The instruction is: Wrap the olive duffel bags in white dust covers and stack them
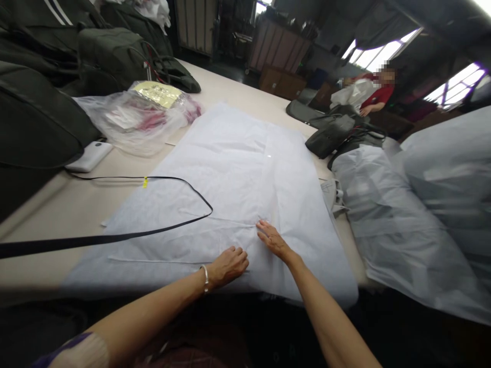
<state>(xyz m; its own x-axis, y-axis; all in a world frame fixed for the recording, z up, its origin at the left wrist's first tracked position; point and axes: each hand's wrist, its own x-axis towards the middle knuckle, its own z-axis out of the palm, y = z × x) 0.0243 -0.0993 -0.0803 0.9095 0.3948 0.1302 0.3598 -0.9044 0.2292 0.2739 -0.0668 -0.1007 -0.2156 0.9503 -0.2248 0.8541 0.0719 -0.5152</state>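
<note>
A large white fabric bag lies spread over the table, with thin white drawstrings on its near part. My left hand, with a bracelet at the wrist, rests near the bag's front edge, its fingers curled and pressed together; what they hold, if anything, is hidden. A little further up and to the right, my right hand touches the bag at the end of a white string, its fingers reaching forward and partly bent. A black cord loops across the bag's left part.
Dark green bags crowd the left, beside a clear plastic bag and a white device. White-covered bundles stand at right. Beyond, a person in red handles white material near dark bags.
</note>
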